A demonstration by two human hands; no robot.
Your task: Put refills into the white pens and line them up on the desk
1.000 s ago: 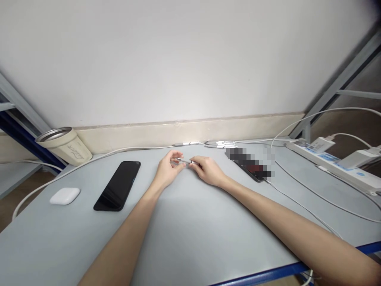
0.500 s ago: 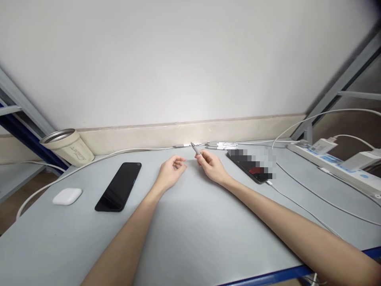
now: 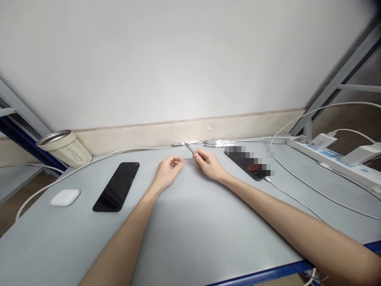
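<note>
My right hand [image 3: 210,163] is closed around a pen [image 3: 191,148] with a grey grip, its tip pointing up and to the left. The pen's other end is hidden inside the hand. Just to the left, my left hand [image 3: 169,171] is closed, thumb and fingertips drawn together in a pinch; whatever may be between them is too small to make out. A small gap separates the two hands. Behind them, one pen [image 3: 177,144] lies along the wall's foot, and several white-and-grey pens [image 3: 219,143] lie in a bunch farther right.
A black phone [image 3: 116,186] and a white earbud case [image 3: 65,197] lie left on the grey table [image 3: 178,242]. A cream cup [image 3: 67,149] stands at the back left. On the right are a partly blurred phone [image 3: 256,174] on a cable and a power strip [image 3: 354,165] with chargers.
The left thumb and fingertips have drawn together. The pen in my right hand tilts lower to the left. The whole view has shifted slightly.
</note>
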